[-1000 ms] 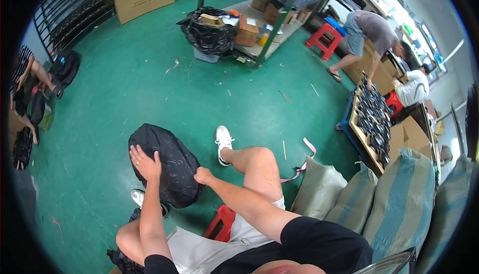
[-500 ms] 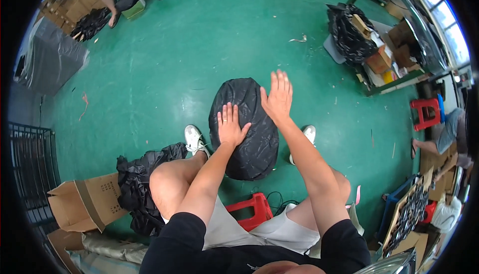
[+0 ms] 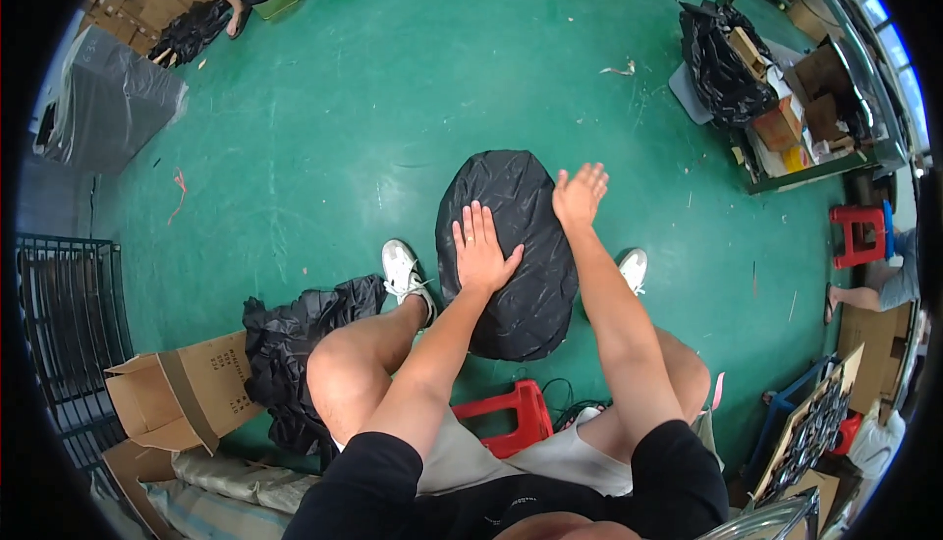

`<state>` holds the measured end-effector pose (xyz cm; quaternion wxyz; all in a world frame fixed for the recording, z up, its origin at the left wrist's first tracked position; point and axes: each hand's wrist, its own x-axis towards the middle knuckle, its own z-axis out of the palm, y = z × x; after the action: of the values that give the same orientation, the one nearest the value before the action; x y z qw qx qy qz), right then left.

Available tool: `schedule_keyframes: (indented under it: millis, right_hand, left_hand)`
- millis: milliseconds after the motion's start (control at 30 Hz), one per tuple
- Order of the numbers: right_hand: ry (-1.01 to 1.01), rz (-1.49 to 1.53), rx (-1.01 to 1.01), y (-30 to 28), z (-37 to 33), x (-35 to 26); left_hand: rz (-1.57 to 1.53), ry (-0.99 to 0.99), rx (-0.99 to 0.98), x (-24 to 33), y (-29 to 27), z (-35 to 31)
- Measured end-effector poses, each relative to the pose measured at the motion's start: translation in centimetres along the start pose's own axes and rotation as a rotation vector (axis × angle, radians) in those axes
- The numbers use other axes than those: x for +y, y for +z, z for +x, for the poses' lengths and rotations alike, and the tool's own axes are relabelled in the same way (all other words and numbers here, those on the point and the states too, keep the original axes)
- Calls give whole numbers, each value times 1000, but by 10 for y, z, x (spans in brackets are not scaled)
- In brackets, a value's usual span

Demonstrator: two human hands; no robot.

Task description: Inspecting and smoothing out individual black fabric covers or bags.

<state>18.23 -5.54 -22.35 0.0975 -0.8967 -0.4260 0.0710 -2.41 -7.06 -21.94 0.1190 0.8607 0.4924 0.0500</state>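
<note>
Between my feet stands a rounded bundle wrapped in black fabric, like a covered bag (image 3: 521, 304), its surface creased. My left hand (image 3: 482, 250) lies flat on its upper left part, fingers stretched out, with a ring on one finger. Beside its upper right edge is my right hand (image 3: 580, 194), fingers extended and the palm turned toward the bundle. Whether the right palm touches the fabric I cannot tell. Neither hand grips anything.
A red stool (image 3: 530, 418) sits below my legs. To my left lie crumpled black fabric (image 3: 285, 343) and an open cardboard box (image 3: 167, 397). A cluttered green-framed rack (image 3: 810, 174) stands far right, near a red stool (image 3: 858, 235). Other people sit at the far left and right edges.
My right hand has come lower and closer to the bundle's right edge. My left hand stays flat on top. The whole view has shifted slightly, with the bundle appearing farther right.
</note>
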Motion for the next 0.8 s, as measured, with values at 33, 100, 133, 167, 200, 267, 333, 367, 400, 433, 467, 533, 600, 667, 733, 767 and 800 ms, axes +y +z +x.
schedule_keyframes:
  millis: [33, 100, 133, 167, 200, 267, 333, 367, 400, 433, 467, 533, 600, 667, 733, 767, 800]
  right_hand:
    - [9, 95, 173, -2, -1, 0]
    - [-147, 268, 414, -18, -22, -17]
    - [-149, 266, 418, -18, -41, -17]
    - [-282, 182, 299, -15, -64, -13]
    - [-415, 98, 179, -11, -82, -9]
    - [-292, 67, -57, 14, -101, 10]
    - [-311, 18, -99, 4, -93, 18]
    - [-343, -82, -124, -1, -92, 20]
    - [-361, -88, -115, -14, -87, 16]
    - [-339, -184, -271, -32, -88, 9]
    - [-312, -282, -427, -46, -90, 7]
    - [-332, -301, -460, -70, -86, 18]
    - [-402, -247, -738, -102, -88, 30]
    - [-481, -203, -708, -136, -102, 37]
    - [-459, 22, -591, -170, -127, 41]
    - [-479, 20, -592, -176, -136, 46]
    - [-447, 57, -537, -181, -145, 55]
  left_hand:
    - [2, 0, -6, 0, -1, 0]
    - [20, -10, -2, -8, -2, -2]
    - [18, -9, 2, -6, -1, 0]
    - [16, -1, 9, -5, -1, -1]
    - [15, 6, 18, -3, -3, -2]
    - [-10, 34, -5, 3, 10, -9]
    - [-17, 21, 16, 5, 10, -9]
    - [-15, 35, 11, 1, 11, -15]
    - [-9, 38, 27, -7, 10, -14]
    - [16, 48, -17, -12, 7, -23]
    - [46, 34, -27, -14, 6, -28]
    - [68, 15, -112, -5, -8, -52]
    - [49, -2, -112, 0, -4, -86]
    - [43, -53, -128, 1, 9, -125]
    - [55, -57, -149, 3, 10, -163]
    - [56, -75, -141, 2, 12, -179]
    - [94, -89, -141, 3, 15, -194]
